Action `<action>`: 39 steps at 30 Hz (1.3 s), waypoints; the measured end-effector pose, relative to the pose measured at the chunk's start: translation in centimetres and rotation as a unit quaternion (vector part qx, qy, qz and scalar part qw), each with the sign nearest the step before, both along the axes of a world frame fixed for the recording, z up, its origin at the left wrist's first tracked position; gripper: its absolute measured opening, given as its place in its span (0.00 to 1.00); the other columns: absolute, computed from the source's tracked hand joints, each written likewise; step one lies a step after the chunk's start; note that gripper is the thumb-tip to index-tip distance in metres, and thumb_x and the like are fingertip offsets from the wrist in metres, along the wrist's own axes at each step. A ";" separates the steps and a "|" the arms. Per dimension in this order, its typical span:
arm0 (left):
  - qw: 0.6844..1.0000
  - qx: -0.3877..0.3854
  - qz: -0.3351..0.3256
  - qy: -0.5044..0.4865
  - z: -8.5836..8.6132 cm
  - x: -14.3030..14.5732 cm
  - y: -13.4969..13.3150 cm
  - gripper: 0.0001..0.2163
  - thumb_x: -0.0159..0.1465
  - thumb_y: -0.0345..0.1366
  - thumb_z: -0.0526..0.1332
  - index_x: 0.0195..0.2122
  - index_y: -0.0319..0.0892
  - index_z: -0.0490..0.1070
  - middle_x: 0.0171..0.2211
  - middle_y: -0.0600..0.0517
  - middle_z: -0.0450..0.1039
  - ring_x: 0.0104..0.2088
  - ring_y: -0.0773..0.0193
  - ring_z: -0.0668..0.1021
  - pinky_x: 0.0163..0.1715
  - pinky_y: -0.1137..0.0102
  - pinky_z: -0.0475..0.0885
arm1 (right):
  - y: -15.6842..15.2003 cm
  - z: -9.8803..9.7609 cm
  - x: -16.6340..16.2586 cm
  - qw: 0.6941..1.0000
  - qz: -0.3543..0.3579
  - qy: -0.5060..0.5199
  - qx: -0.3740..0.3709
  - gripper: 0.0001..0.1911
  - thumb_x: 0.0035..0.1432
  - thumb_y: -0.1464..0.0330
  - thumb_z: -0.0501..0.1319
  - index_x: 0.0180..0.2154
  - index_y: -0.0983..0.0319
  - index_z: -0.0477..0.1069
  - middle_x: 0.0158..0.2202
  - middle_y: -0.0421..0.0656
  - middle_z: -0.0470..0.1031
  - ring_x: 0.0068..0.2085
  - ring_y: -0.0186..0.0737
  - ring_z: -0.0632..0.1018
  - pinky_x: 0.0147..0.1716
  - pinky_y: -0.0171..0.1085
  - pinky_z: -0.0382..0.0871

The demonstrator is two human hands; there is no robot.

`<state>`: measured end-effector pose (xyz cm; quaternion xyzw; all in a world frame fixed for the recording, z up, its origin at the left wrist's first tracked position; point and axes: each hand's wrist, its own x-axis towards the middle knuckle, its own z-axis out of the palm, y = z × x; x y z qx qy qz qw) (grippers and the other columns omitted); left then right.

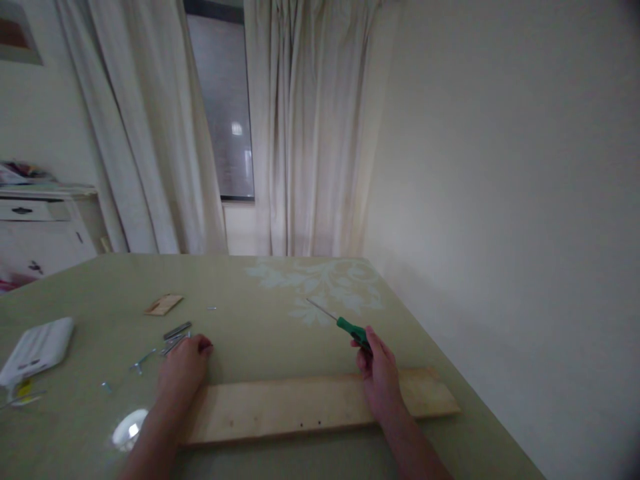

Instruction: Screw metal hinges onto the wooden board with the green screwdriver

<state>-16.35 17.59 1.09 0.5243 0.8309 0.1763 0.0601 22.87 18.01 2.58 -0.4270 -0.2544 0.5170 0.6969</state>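
A long pale wooden plank (300,407) lies across the green table (250,293) in front of me. My right hand (380,373) is above the plank's right part, closed around a green-handled screwdriver (350,328) whose thin shaft points up and left. My left hand (183,370) rests at the plank's left end with its fingers curled, reaching among small metal parts (175,337). Whether those fingers pinch anything is not clear.
A small wooden piece (163,305) lies further back on the left. A folded white cloth (37,348) sits at the left edge. Curtains and a window stand behind the table, a white cabinet (40,233) at far left, a plain wall on the right.
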 end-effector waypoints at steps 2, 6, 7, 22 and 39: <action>1.000 0.001 0.009 -0.008 0.2 0.1 0.0 0.14 0.69 0.36 0.55 0.44 0.43 0.80 0.47 0.42 0.83 0.49 0.44 0.83 0.41 0.61 0.73 | 0.0 0.0 0.0 1.000 0.000 -0.009 0.003 0.26 0.40 0.47 0.78 0.28 0.62 0.79 0.23 0.43 0.79 0.19 0.27 0.61 0.16 0.31 0.50; 1.000 0.008 0.023 -0.012 0.4 0.3 0.1 0.13 0.70 0.34 0.55 0.47 0.42 0.80 0.48 0.43 0.83 0.50 0.46 0.83 0.43 0.62 0.73 | 0.0 -0.2 0.0 0.999 -0.003 -0.038 0.015 0.27 0.42 0.46 0.76 0.28 0.63 0.79 0.24 0.43 0.79 0.19 0.27 0.61 0.16 0.31 0.48; 1.000 0.007 0.026 -0.012 0.5 0.4 0.1 0.13 0.70 0.33 0.55 0.47 0.42 0.80 0.48 0.43 0.83 0.50 0.47 0.83 0.43 0.62 0.73 | 0.0 -0.2 0.0 0.999 -0.003 -0.040 0.015 0.27 0.41 0.46 0.76 0.29 0.63 0.78 0.24 0.42 0.79 0.19 0.27 0.61 0.16 0.31 0.48; 0.987 0.026 0.110 0.114 -0.8 -1.9 -1.4 0.18 0.72 0.40 0.52 0.55 0.44 0.77 0.54 0.39 0.79 0.53 0.41 0.80 0.49 0.54 0.75 | 0.2 -0.5 0.3 0.998 0.004 -0.051 0.025 0.26 0.44 0.46 0.75 0.29 0.62 0.78 0.25 0.43 0.79 0.19 0.27 0.62 0.17 0.30 0.52; 0.997 0.043 -0.058 0.020 2.8 2.7 -1.7 0.18 0.73 0.42 0.51 0.48 0.39 0.79 0.51 0.38 0.79 0.52 0.45 0.80 0.52 0.58 0.73 | 0.0 -1.5 1.6 0.899 -0.006 -0.423 0.111 0.28 0.60 0.48 0.64 0.51 0.62 0.82 0.44 0.53 0.84 0.39 0.49 0.81 0.40 0.44 0.74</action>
